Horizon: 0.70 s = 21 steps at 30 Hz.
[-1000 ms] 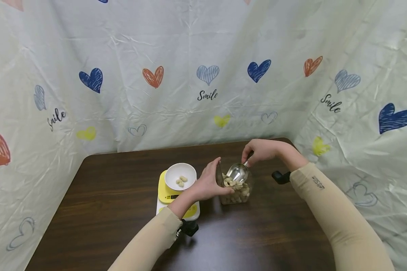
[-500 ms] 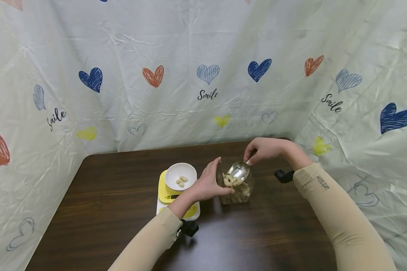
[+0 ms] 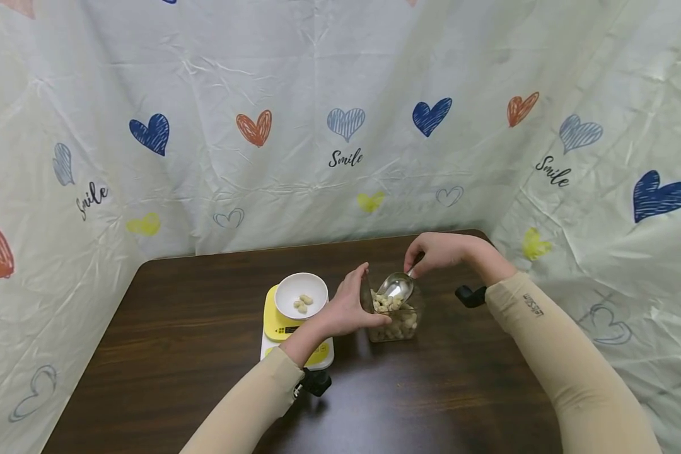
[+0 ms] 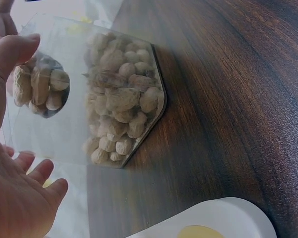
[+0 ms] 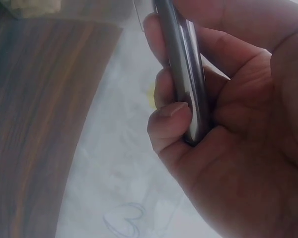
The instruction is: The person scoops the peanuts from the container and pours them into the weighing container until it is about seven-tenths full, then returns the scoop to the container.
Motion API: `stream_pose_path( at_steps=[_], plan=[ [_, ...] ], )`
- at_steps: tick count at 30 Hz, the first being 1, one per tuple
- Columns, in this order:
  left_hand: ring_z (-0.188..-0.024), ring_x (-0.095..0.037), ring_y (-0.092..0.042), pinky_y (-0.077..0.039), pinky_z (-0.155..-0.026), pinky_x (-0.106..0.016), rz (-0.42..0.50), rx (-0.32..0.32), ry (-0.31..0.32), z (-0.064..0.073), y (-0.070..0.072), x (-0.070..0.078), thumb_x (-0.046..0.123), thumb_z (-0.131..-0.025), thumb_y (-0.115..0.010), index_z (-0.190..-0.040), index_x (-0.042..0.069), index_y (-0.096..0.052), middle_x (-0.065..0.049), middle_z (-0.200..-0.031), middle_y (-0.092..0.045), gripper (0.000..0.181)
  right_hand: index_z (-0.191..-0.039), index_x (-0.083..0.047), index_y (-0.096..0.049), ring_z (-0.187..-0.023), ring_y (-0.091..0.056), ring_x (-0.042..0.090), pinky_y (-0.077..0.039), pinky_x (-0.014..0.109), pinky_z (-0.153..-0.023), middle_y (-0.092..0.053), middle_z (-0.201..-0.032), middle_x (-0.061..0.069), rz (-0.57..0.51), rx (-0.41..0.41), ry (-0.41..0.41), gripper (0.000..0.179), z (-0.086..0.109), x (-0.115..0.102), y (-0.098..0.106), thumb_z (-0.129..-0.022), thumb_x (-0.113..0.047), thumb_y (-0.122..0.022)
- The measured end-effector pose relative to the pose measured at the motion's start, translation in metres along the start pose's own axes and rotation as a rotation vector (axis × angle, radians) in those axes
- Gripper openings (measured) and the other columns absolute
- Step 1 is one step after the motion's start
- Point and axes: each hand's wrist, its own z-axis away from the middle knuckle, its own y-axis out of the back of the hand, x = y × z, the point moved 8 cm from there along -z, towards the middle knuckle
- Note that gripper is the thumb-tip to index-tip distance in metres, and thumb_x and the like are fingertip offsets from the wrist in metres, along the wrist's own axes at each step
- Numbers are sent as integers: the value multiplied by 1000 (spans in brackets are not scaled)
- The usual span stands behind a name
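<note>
My right hand (image 3: pixel 439 253) grips the dark handle (image 5: pixel 186 74) of a shiny metal scoop (image 3: pixel 397 286), its fingers curled round it. The scoop tilts down to the left inside a clear plastic container (image 3: pixel 394 331) of unshelled peanuts (image 4: pixel 121 99). Through the clear wall, the left wrist view shows several peanuts in the scoop, above the heap. With thumb and fingers spread round its left side, my left hand (image 3: pixel 349 309) holds the container near its rim. The container stands upright on the table.
Left of the container, a white and yellow kitchen scale (image 3: pixel 275 318) carries a white bowl (image 3: pixel 286 302) with a few peanuts (image 3: pixel 303 304) in it. The dark wood table (image 3: pixel 193 353) ends at a white curtain (image 3: pixel 295 208) printed with hearts.
My right hand and the scoop shifted slightly right and up, then back left. The left hand and the container have stayed in place.
</note>
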Motion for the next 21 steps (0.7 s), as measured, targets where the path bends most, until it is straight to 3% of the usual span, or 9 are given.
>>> stream_pose_path(
  at_steps=[11, 21],
  plan=[
    [-148, -26, -28, -32, -115, -50, 5, -4, 10, -1, -1, -3, 47, -77, -88, -165, 21, -10, -9, -161, -30, 120, -107, -14, -76, -95, -61, 21, -50, 41, -84, -69, -107, 2, -36, 40, -2, 14, 0, 7, 8, -94, -19, -73],
    [-150, -26, -25, -33, -114, -51, 3, -17, 10, 0, -1, -3, 54, -76, -86, -165, 23, -8, -8, -164, -25, 123, -107, -12, -76, -99, -63, 22, -51, 40, -87, -69, -107, 4, -99, 2, 3, 16, -5, 14, 9, -92, -18, -76]
  ],
)
